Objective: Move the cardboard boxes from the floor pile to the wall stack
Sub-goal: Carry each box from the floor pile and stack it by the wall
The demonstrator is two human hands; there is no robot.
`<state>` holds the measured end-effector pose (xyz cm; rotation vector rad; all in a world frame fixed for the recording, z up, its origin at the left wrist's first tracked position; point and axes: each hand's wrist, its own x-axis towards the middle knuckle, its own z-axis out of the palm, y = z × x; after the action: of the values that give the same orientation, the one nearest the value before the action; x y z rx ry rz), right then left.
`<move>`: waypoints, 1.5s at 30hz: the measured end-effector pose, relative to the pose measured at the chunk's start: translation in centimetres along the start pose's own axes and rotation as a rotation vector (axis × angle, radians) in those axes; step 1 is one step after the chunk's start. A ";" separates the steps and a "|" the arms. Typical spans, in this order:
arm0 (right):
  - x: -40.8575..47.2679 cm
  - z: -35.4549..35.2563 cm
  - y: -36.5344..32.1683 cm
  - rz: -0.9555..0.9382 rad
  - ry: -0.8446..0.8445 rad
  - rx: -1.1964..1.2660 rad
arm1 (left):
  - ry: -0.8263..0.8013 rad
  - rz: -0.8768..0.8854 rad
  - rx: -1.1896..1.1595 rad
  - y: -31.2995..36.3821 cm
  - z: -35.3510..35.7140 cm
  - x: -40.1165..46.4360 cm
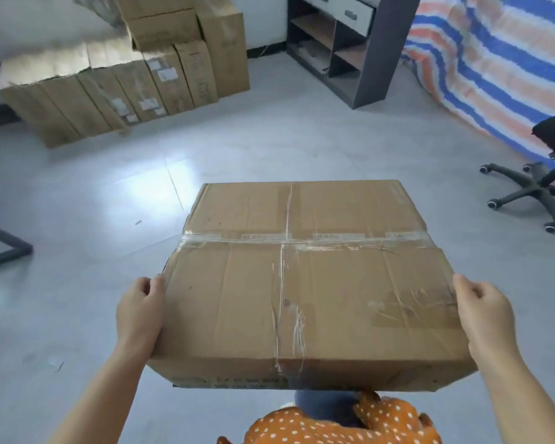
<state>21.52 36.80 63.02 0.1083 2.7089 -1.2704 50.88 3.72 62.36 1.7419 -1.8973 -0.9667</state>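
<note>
Brown cardboard fills the middle of the room: a big flat box (305,283) is held up in the air, above the grey floor (109,193), in front of a person in an orange top with white dots (318,424). Clear tape runs across the top of the box and down its middle. The left hand (138,312) grips the left edge of the box, with the thumb on top and the fingers curled around the side. The right hand (484,315) grips the right edge the same way. Far off, by the white wall, there is a stack of more cardboard boxes (125,68); some stand in a row on the floor and some sit on top of them. The held box is well apart from that stack. A dark shelf with drawers (359,49) stands to the right of the stack. A striped sheet in blue, orange and white (500,65) covers something on the right, and a black office chair on wheels (539,184) stands near it.
</note>
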 end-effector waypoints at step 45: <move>7.6 76.9 -63.8 -0.322 -0.401 -0.024 | 0.374 -0.272 -0.126 -1.3 -22.0 79.4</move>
<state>13.79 -63.10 61.69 -0.5465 2.4508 -1.1775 54.88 -78.59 63.37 1.9750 -1.3664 -0.7629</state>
